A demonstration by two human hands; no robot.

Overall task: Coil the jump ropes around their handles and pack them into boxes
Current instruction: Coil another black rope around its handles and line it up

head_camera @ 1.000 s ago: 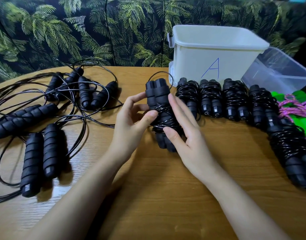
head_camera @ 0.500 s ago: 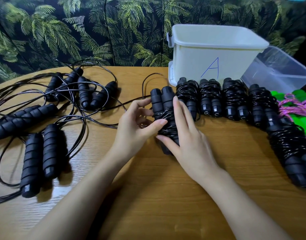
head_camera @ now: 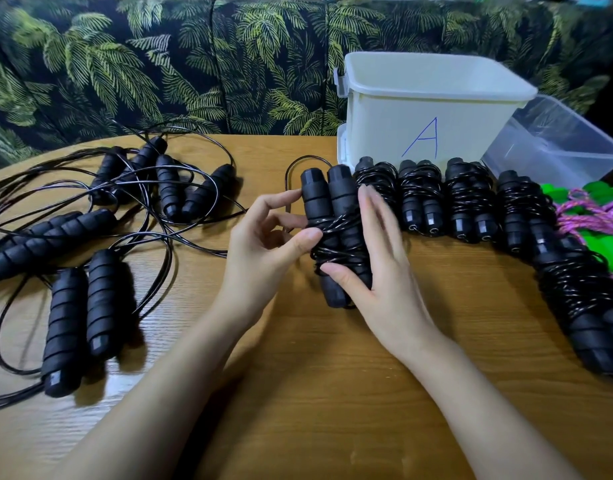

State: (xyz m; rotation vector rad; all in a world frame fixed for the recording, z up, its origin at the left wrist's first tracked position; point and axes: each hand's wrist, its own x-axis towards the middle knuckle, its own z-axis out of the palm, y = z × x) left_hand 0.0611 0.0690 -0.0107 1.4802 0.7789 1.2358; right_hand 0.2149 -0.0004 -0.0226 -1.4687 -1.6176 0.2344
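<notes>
A black jump rope bundle (head_camera: 333, 216), two foam handles side by side with cord wound round their middle, sits at the table's centre. My left hand (head_camera: 263, 251) holds it from the left, thumb pressed on the coils. My right hand (head_camera: 378, 271) lies against its right side, fingers straight, thumb under the lower coils. A short loop of loose cord (head_camera: 291, 171) sticks out behind the handles. Several coiled black bundles (head_camera: 468, 202) lie in a row to the right. The white box marked A (head_camera: 430, 109) stands behind them.
Several uncoiled black ropes with handles (head_camera: 80, 306) lie tangled on the left of the wooden table (head_camera: 333, 393). A clear plastic box (head_camera: 558, 143) leans at the back right. Green handles with pink rope (head_camera: 596, 216) lie at the right edge. A leaf-print sofa backs the table.
The bundle was set down nearer the row of coiled ones and the long loose cord has been wound in, leaving a short loop. My right hand slid along its right side.
</notes>
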